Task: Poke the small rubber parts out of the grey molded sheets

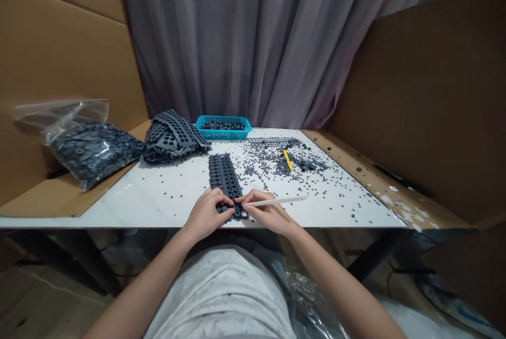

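A dark rubbery sheet (pixel 223 173) with rows of round ring-shaped pieces lies on the white table in front of me. My left hand (pixel 208 213) rests on the sheet's near left side, thumb and fingers curled together at its surface. What sits between those fingertips is too small to make out. My right hand (pixel 269 211) is at the near right edge, closed around a thin white stick-like tool (pixel 286 200). The tool points right, away from the sheet. Both hands' fingertips almost meet over the near rows.
A blue basket (pixel 223 134) of small dark pieces stands at the back. Left are a heap of perforated dark sheets (pixel 169 138) and a clear bag (pixel 95 149) of ring pieces. Tiny dark bits surround a yellow tool (pixel 288 160) at right. Cardboard walls (pixel 430 91) flank the table (pixel 146 202).
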`<state>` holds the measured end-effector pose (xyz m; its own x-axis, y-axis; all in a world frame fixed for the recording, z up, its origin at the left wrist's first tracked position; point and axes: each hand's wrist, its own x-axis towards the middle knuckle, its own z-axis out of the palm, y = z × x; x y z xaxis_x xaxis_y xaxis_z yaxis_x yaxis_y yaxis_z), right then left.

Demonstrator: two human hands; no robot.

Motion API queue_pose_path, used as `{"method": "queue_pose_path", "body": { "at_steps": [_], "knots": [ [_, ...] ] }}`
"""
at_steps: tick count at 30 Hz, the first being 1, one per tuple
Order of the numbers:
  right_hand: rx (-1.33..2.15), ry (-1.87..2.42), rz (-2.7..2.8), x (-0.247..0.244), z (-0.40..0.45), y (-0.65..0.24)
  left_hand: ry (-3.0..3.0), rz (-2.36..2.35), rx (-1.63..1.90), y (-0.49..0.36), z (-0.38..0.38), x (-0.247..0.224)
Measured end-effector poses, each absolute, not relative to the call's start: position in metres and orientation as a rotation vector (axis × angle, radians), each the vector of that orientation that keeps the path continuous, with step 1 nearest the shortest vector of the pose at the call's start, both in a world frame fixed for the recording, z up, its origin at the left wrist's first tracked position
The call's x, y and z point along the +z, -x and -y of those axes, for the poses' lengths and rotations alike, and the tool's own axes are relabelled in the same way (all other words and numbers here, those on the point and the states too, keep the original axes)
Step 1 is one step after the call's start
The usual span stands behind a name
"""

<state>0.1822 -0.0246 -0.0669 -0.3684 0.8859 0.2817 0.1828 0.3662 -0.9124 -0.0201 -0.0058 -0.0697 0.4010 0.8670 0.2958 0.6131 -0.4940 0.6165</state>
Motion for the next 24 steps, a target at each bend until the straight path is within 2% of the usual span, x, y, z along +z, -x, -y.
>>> {"method": "queue_pose_path", "body": {
  "at_steps": [24],
  "knots": [
    [0.914, 1.046, 1.805, -0.0676, 0.0291, -0.1811, -2.256, -1.246, 0.837, 0.0207, 0.0072, -0.0683]
  ]
}}
